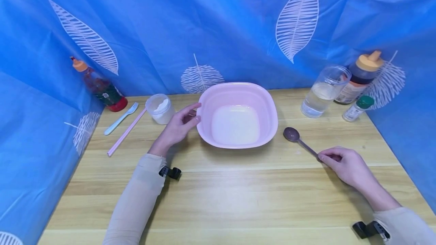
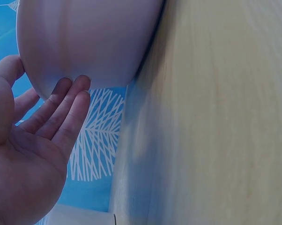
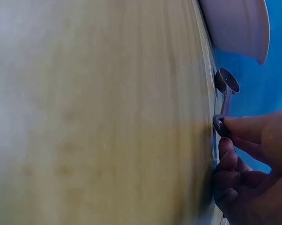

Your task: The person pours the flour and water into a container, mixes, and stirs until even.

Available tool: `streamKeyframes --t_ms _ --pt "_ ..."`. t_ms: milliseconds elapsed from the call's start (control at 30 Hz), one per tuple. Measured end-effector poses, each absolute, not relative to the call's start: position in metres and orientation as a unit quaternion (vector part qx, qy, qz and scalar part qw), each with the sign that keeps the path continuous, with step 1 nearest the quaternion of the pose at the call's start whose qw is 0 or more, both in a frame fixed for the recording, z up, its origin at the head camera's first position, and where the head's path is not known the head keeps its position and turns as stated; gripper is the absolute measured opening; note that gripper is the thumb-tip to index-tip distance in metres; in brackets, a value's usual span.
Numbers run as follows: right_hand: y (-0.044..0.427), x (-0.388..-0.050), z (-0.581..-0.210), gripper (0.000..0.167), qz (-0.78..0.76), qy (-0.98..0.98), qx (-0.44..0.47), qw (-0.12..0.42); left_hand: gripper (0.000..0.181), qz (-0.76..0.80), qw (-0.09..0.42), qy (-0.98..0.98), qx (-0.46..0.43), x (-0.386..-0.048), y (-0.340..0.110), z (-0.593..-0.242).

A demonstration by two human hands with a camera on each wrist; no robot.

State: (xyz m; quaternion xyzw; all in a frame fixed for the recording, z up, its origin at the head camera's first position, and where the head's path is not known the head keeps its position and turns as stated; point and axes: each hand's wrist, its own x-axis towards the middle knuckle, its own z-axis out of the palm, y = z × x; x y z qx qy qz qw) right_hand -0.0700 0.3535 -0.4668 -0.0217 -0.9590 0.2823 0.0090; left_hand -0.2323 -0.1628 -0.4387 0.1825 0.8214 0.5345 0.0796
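Note:
A pink basin [image 1: 238,144] stands on the wooden table; its floor shines, but I cannot tell whether liquid lies in it. Against its left side rests my left hand [image 1: 180,126], fingers nearly straight. In the left wrist view the fingertips [image 2: 83,86] touch the basin's outer wall [image 2: 85,42], with the thumb near the rim. To the right of the basin, my right hand [image 1: 349,165] pinches a brown measuring spoon [image 1: 291,134] by its handle end. The right wrist view shows the thumb on the looped end, and the spoon's round bowl [image 3: 226,80] low over or on the table.
At left are a red sauce bottle [image 1: 107,93], a blue fork [image 1: 120,119], pink chopsticks or a straw [image 1: 127,131] and a jar of white powder [image 1: 160,110]. Back right hold a cup of water [image 1: 318,97], a dark sauce bottle [image 1: 355,82] and a green-capped shaker [image 1: 357,109].

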Motion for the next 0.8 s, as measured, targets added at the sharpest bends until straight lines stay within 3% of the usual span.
streamKeyframes --t_ms 500,800 --pt "0.358 -0.079 -0.464 0.013 0.279 -0.960 0.001 -0.002 0.055 0.544 0.080 0.814 0.187 -0.230 -0.163 -0.436" --pt "0.357 -0.082 -0.458 0.018 0.286 -0.954 0.055 0.073 0.054 0.544 0.077 0.815 0.187 -0.229 -0.162 -0.435"
